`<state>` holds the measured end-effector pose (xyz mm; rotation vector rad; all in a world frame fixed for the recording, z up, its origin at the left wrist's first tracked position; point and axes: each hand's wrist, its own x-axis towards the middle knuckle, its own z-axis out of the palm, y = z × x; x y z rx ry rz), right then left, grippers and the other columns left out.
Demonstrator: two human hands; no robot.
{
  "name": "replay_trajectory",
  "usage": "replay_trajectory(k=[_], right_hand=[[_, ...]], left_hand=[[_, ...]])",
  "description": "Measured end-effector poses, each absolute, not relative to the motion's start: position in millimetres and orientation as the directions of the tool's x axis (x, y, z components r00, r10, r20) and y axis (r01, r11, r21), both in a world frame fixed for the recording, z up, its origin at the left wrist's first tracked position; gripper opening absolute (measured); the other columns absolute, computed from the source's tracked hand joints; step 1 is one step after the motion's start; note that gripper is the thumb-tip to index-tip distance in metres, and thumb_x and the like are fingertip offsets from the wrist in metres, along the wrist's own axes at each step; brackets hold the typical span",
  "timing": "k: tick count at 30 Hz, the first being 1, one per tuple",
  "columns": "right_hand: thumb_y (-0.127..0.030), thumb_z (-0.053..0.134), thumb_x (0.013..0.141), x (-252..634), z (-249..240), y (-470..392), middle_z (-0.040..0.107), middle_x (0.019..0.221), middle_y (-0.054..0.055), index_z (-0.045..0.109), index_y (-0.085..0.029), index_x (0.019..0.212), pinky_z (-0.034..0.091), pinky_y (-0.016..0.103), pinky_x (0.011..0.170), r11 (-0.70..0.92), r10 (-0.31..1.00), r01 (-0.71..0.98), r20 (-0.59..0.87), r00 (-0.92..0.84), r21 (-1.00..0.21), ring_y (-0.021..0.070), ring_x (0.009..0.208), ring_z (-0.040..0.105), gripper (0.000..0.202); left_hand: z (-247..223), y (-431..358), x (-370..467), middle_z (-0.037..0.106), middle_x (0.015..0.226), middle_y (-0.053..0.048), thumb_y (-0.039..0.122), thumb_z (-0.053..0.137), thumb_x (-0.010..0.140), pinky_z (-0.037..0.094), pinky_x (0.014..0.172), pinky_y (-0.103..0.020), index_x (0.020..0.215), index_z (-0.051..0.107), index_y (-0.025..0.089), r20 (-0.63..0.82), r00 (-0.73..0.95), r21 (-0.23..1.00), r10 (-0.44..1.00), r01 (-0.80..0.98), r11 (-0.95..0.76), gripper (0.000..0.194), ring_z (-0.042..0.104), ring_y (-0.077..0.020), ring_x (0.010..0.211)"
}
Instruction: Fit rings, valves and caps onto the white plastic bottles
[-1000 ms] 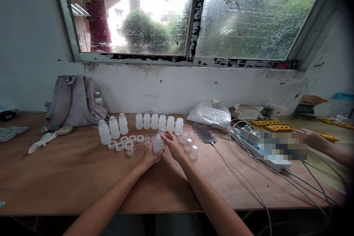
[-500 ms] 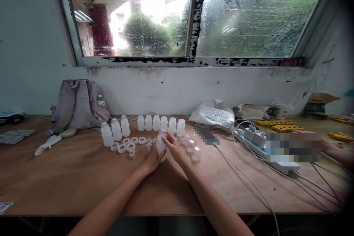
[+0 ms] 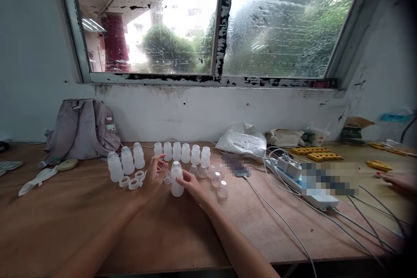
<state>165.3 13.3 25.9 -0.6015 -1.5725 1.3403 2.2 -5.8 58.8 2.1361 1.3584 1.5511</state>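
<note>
My right hand (image 3: 192,186) has its fingers around the side of a frosted white baby bottle (image 3: 177,186), which stands upright with a clear cap on top. To the left of that bottle, my left hand (image 3: 154,179) is raised with its fingers apart, holding nothing. It covers part of a group of white collar rings (image 3: 133,183). Small clear nipples (image 3: 167,177) lie between my two hands. Three capped bottles (image 3: 127,161) stand at the left, and a row of several uncapped bottles (image 3: 176,152) is behind my hands. Clear domed caps (image 3: 222,189) sit to the right.
A grey backpack (image 3: 84,130) leans on the wall at the left, near a white strap (image 3: 39,181). On the right are a silver bag (image 3: 241,140), a power strip (image 3: 321,201) with trailing cables, and yellow trays (image 3: 325,157). Another person's hand (image 3: 400,180) shows at the far right.
My left hand has let go of the bottle and moved left, its fingers opening. My right hand still grips the bottle. The whole view has shifted a little.
</note>
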Motion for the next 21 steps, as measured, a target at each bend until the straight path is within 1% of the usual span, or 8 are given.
replay_trajectory(k=[2,4,7,10,12,15,18,21], right_hand=[[-0.047,0.063,0.064,164.3,23.3,13.5,0.063,0.088,0.003,0.062,-0.021,0.096,0.040,0.033,0.080,0.230,0.819,-0.190,0.295,-0.493,-0.955,0.0200,0.083,0.055,0.041],[-0.047,0.064,0.064,163.7,20.3,14.2,0.063,0.089,0.003,0.062,-0.021,0.097,0.040,0.035,0.082,0.205,0.807,-0.198,0.280,-0.520,-0.958,0.0203,0.084,0.056,0.042],[-0.047,0.065,0.063,163.5,15.1,16.6,0.064,0.091,0.004,0.059,-0.021,0.102,0.040,0.036,0.082,0.173,0.818,-0.216,0.262,-0.512,-0.961,0.0208,0.085,0.057,0.047],[-0.046,0.066,0.062,163.6,10.1,19.4,0.064,0.092,0.005,0.057,-0.021,0.107,0.040,0.035,0.083,0.155,0.873,-0.190,0.224,-0.432,-0.970,0.0208,0.089,0.057,0.053],[-0.047,0.066,0.062,163.7,7.8,20.8,0.063,0.093,0.005,0.058,-0.019,0.106,0.040,0.034,0.084,0.155,0.904,-0.158,0.205,-0.376,-0.975,0.0209,0.092,0.056,0.052],[-0.048,0.064,0.063,164.0,6.2,21.9,0.063,0.092,0.006,0.060,-0.017,0.101,0.040,0.033,0.084,0.150,0.914,-0.120,0.184,-0.362,-0.981,0.0209,0.093,0.056,0.048],[-0.049,0.062,0.065,164.6,6.4,21.8,0.064,0.091,0.006,0.062,-0.017,0.095,0.041,0.032,0.081,0.163,0.909,-0.072,0.179,-0.376,-0.984,0.0201,0.087,0.058,0.045],[-0.050,0.060,0.067,165.1,8.1,20.8,0.064,0.086,0.005,0.064,-0.016,0.089,0.041,0.031,0.079,0.191,0.904,-0.020,0.184,-0.385,-0.981,0.0189,0.082,0.058,0.041]], left_hand=[[83.5,-0.5,2.0,0.053,0.109,-0.005,0.038,0.044,0.080,0.043,0.075,-0.029,0.111,0.046,0.024,0.617,0.199,0.527,0.761,0.613,-0.588,0.034,0.053,-0.0172,0.091],[101.7,6.5,3.3,0.059,0.097,-0.004,0.039,0.051,0.075,0.043,0.074,-0.028,0.099,0.055,0.021,0.506,0.381,0.424,0.773,0.670,-0.609,0.031,0.055,-0.0176,0.085],[119.6,17.7,1.4,0.063,0.082,-0.002,0.041,0.053,0.072,0.043,0.067,-0.025,0.087,0.061,0.020,0.366,0.489,0.321,0.792,0.732,-0.600,0.027,0.057,-0.0168,0.075],[138.2,32.7,-10.4,0.065,0.083,-0.002,0.042,0.051,0.073,0.041,0.068,-0.024,0.086,0.062,0.021,0.392,0.433,0.238,0.812,0.805,-0.544,0.028,0.057,-0.0171,0.078],[153.0,46.7,-23.4,0.066,0.082,-0.002,0.044,0.050,0.072,0.040,0.068,-0.025,0.085,0.063,0.021,0.408,0.331,0.188,0.851,0.882,-0.433,0.029,0.058,-0.0177,0.078],[169.5,72.1,-44.6,0.066,0.088,-0.003,0.046,0.049,0.072,0.038,0.069,-0.026,0.087,0.062,0.022,0.413,0.172,0.123,0.894,0.962,-0.242,0.032,0.058,-0.0194,0.082],[168.7,96.1,-60.0,0.065,0.093,-0.005,0.046,0.047,0.073,0.037,0.074,-0.029,0.091,0.061,0.021,0.391,0.098,0.058,0.915,0.990,-0.131,0.034,0.057,-0.0217,0.089],[152.0,113.9,-66.3,0.065,0.096,-0.007,0.043,0.044,0.076,0.034,0.080,-0.035,0.092,0.061,0.021,0.395,0.065,-0.030,0.916,0.998,-0.058,0.033,0.054,-0.0246,0.095]])
